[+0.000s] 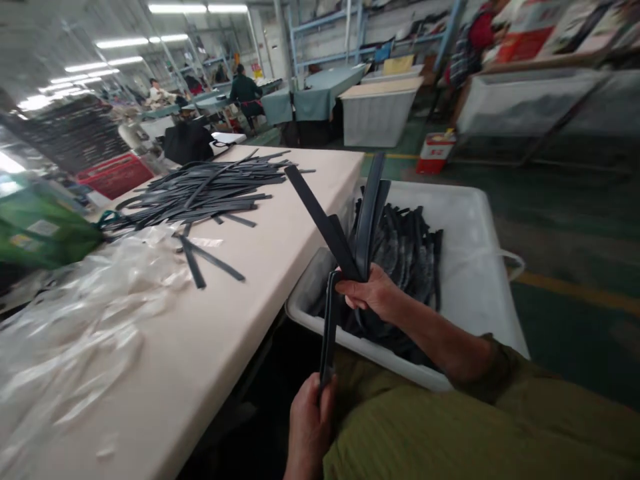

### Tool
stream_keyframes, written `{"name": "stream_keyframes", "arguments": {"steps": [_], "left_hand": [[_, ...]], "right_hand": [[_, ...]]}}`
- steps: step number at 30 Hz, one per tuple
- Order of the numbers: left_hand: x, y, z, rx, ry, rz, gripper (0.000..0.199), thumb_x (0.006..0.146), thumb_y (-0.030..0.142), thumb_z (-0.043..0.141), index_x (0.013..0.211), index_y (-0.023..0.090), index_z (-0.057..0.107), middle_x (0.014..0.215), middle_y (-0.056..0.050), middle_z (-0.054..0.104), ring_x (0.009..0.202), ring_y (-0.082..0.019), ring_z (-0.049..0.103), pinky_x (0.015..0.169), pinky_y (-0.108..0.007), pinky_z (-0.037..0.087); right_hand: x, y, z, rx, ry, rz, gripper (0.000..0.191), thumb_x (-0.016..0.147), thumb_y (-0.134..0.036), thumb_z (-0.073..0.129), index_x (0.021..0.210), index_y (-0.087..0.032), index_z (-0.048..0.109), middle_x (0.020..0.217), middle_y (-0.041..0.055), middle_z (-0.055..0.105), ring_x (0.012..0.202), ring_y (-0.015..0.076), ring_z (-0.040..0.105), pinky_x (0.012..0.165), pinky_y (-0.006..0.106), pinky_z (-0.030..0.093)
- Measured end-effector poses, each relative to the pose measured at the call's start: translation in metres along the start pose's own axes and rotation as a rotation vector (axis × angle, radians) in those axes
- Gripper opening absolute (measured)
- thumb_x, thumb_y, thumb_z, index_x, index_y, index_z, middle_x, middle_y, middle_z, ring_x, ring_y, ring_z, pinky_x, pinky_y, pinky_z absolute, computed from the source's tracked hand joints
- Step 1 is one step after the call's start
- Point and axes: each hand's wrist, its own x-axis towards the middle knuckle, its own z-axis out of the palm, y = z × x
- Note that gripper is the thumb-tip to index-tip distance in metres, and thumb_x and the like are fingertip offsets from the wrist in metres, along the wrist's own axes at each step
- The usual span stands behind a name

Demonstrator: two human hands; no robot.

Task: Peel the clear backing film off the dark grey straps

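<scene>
Left hand [311, 417]: fingers closed on the low end of dark strips [369, 217]
Right hand [373, 293]: curled tight round several strips, ends fanned upward
Held strips: by the tub [483, 280] and table [240, 333]
Other strips [210, 187]: heaped on table, piled in tub

The head camera looks forward and down, near held strips [370, 217], seemingly tilted.
</scene>
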Motion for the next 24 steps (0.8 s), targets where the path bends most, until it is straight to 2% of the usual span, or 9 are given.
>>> {"name": "stream_keyframes", "arguments": {"steps": [5,9,11,14,17,20,22,24], "left_hand": [[0.003,-0.003,0.007,-0.174,-0.01,-0.026,0.045,0.087,0.051,0.058,0.119,0.02,0.066,0.111,-0.01,0.074,0.103,-0.025,0.068,0.092,-0.036,0.053],[0.001,-0.014,0.006,-0.225,-0.002,-0.129,0.05,0.086,0.053,0.057,0.122,0.019,0.063,0.115,-0.01,0.073,0.11,-0.025,0.067,0.097,-0.037,0.052],[0.002,-0.022,0.005,-0.209,-0.035,-0.163,0.055,0.082,0.056,0.061,0.122,0.018,0.063,0.114,-0.011,0.073,0.11,-0.025,0.068,0.098,-0.037,0.052],[0.003,-0.03,0.005,-0.175,-0.062,-0.173,0.059,0.078,0.057,0.063,0.123,0.018,0.062,0.112,-0.011,0.074,0.107,-0.026,0.069,0.096,-0.038,0.053],[0.002,-0.034,0.009,-0.155,0.011,-0.151,0.057,0.079,0.057,0.061,0.122,0.019,0.062,0.107,-0.009,0.075,0.1,-0.026,0.071,0.091,-0.037,0.055],[0.0,-0.036,0.014,-0.162,0.038,-0.151,0.055,0.079,0.057,0.06,0.12,0.02,0.063,0.103,-0.008,0.076,0.097,-0.026,0.072,0.088,-0.036,0.056],[-0.001,-0.038,0.014,-0.179,0.035,-0.154,0.053,0.08,0.056,0.06,0.117,0.02,0.065,0.103,-0.008,0.077,0.099,-0.027,0.071,0.089,-0.036,0.056],[0.0,-0.038,0.013,-0.197,0.026,-0.143,0.05,0.08,0.055,0.061,0.115,0.02,0.067,0.102,-0.008,0.077,0.101,-0.027,0.071,0.091,-0.037,0.055]], "right_hand": [[-0.002,-0.053,-0.063,-0.149,0.339,-0.237,0.032,0.07,-0.038,0.081,0.062,-0.02,0.055,0.043,-0.0096,0.041,0.034,0.004,0.03,0.038,0.023,0.033],[-0.006,-0.094,-0.125,-0.315,0.602,-0.44,0.033,0.072,-0.037,0.08,0.062,-0.021,0.053,0.047,-0.0085,0.04,0.037,0.0047,0.034,0.042,0.025,0.04],[-0.006,-0.102,-0.151,-0.367,0.699,-0.488,0.031,0.072,-0.035,0.081,0.064,-0.022,0.054,0.048,-0.009,0.04,0.038,0.0048,0.035,0.044,0.027,0.043],[-0.002,-0.096,-0.181,-0.457,0.788,-0.468,0.023,0.07,-0.031,0.083,0.073,-0.019,0.063,0.049,-0.0086,0.046,0.038,0.0058,0.038,0.047,0.028,0.048],[0.003,-0.079,-0.199,-0.537,0.843,-0.419,0.028,0.069,-0.034,0.083,0.089,-0.018,0.071,0.06,-0.0055,0.06,0.038,0.0061,0.041,0.046,0.027,0.052],[0.004,-0.066,-0.203,-0.557,0.859,-0.399,0.034,0.074,-0.043,0.079,0.096,-0.019,0.071,0.078,-0.0007,0.07,0.039,0.0052,0.042,0.045,0.025,0.053],[0.001,-0.063,-0.195,-0.543,0.781,-0.358,0.04,0.077,-0.052,0.075,0.098,-0.018,0.07,0.083,0.0025,0.073,0.039,0.0053,0.042,0.045,0.024,0.053],[-0.003,-0.063,-0.177,-0.471,0.593,-0.281,0.048,0.079,-0.059,0.071,0.103,-0.018,0.069,0.085,0.005,0.075,0.038,0.005,0.041,0.044,0.024,0.052]]}}
